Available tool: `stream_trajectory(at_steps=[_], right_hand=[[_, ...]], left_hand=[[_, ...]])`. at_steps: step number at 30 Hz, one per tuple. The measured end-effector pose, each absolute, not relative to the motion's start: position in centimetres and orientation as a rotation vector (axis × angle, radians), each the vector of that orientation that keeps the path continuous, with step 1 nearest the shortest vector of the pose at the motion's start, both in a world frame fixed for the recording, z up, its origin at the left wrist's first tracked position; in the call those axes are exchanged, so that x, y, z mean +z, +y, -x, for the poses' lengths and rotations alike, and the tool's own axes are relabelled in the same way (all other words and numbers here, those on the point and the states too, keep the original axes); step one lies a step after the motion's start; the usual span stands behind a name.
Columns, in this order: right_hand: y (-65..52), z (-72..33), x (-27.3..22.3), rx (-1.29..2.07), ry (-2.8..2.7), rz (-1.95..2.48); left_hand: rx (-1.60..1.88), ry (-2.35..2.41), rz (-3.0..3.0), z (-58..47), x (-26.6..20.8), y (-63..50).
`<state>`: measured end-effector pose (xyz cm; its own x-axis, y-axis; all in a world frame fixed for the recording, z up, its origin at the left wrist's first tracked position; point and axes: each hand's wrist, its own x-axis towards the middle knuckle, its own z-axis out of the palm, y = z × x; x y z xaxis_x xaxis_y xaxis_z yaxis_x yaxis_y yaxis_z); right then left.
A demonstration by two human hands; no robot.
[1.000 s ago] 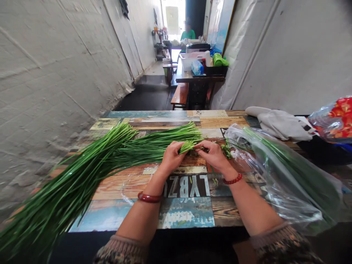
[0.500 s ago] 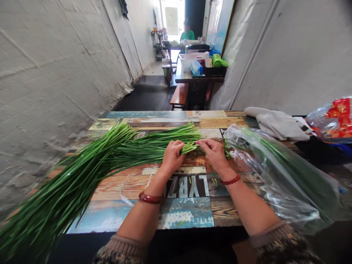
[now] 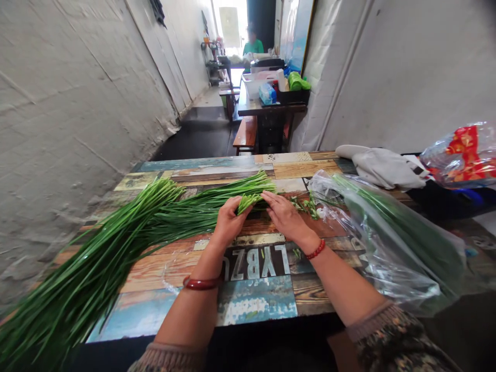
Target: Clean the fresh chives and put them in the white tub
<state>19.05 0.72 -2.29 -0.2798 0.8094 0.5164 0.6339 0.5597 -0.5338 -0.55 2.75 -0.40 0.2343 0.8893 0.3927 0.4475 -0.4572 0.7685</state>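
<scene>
My left hand (image 3: 231, 219) is closed around a small bunch of garlic chives (image 3: 250, 201), whose pale stem ends stick out to the right. My right hand (image 3: 284, 216) has its fingers stretched out, the tips against those stem ends. Behind the held bunch lies a loose row of chives (image 3: 217, 199). A thick pile of chives (image 3: 112, 248) spreads to the left and over the table's near left edge. Small trimmed scraps (image 3: 308, 206) lie just right of my right hand.
The plank-patterned table (image 3: 256, 305) is under my arms. On the right, a clear plastic bag (image 3: 411, 258) holds more chives. Behind it are a grey cloth (image 3: 382, 168) and a red-printed plastic package (image 3: 465, 155). Farther off stand a loaded table (image 3: 271, 108), a bench (image 3: 245, 133) and a person (image 3: 253, 46).
My right hand has gone from a pinch at the stem ends to stretched fingers against them. The stem ends now sit more evenly together. The whole view has shifted slightly.
</scene>
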Motion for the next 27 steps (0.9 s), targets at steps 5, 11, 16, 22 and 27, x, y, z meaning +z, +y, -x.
stream_trajectory(at_steps=[5, 11, 16, 22, 27], right_hand=[[1.6, -19.1, -4.2, 0.242, -2.072, 1.255], [1.6, -19.1, -3.6, 0.185, -2.092, 1.315], [1.8, -20.7, -3.1, 0.105, -1.975, 1.439], [2.4, -21.9, -3.7, 0.122, -1.900, 1.464], [2.4, -21.7, -3.2, 0.232, -1.791, 1.368]], left_hand=[[1.268, 1.198, -1.869, 1.3, 1.1, 2.1], [1.478, 1.324, -1.943, 1.7, 1.9, 1.7], [1.242, 1.320, -2.205, 0.6, 0.5, 2.4], [1.158, 1.366, -2.240, 0.3, -0.5, 2.8], [1.179, 1.346, -2.255, 0.1, -0.4, 2.7]])
